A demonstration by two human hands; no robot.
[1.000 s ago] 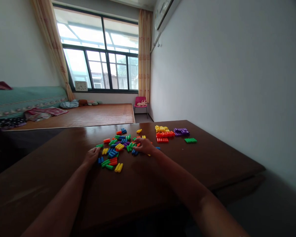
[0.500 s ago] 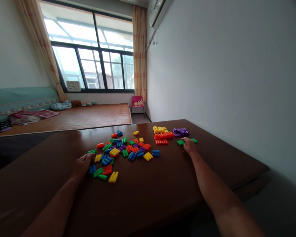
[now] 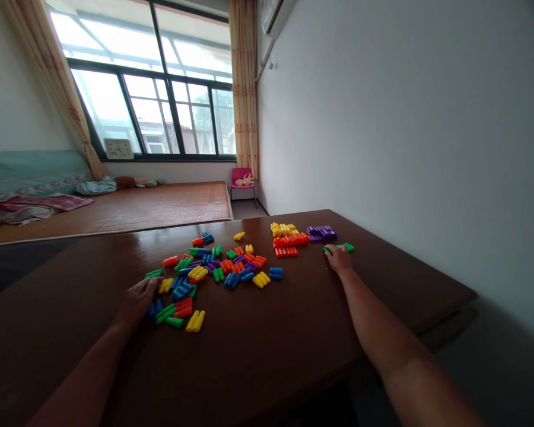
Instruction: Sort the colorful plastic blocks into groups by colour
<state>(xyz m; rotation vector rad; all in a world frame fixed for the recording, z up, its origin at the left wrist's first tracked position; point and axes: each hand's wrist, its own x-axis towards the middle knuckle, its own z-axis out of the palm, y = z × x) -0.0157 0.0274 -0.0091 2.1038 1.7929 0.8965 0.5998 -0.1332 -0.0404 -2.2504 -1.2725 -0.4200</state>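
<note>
Bullet-shaped plastic building blocks in several colours lie on a dark brown table [image 3: 267,332]. My right hand [image 3: 339,259] is closed over a short row of green blocks [image 3: 348,247], its fingers covering the row's middle. Just beyond it are a cluster of purple blocks [image 3: 321,233], rows of red blocks [image 3: 290,240] and yellow blocks [image 3: 283,229]. My left hand [image 3: 136,301] rests at the left edge of a mixed pile, fingers curled together. Beside its fingertips are a green block [image 3: 153,273] and a yellow pair [image 3: 165,286]; what its fingers hold, if anything, is hidden.
Loose blue blocks [image 3: 276,273] and yellow blocks [image 3: 196,321] lie around the mixed pile. A white wall [image 3: 404,130] runs along the right side. Beyond the table are a low bed [image 3: 173,201], a pink chair [image 3: 241,173] and a window.
The view has shifted slightly, so everything sits a little further left. My right hand now covers more of the green row's left end. My left hand stays beside the pile.
</note>
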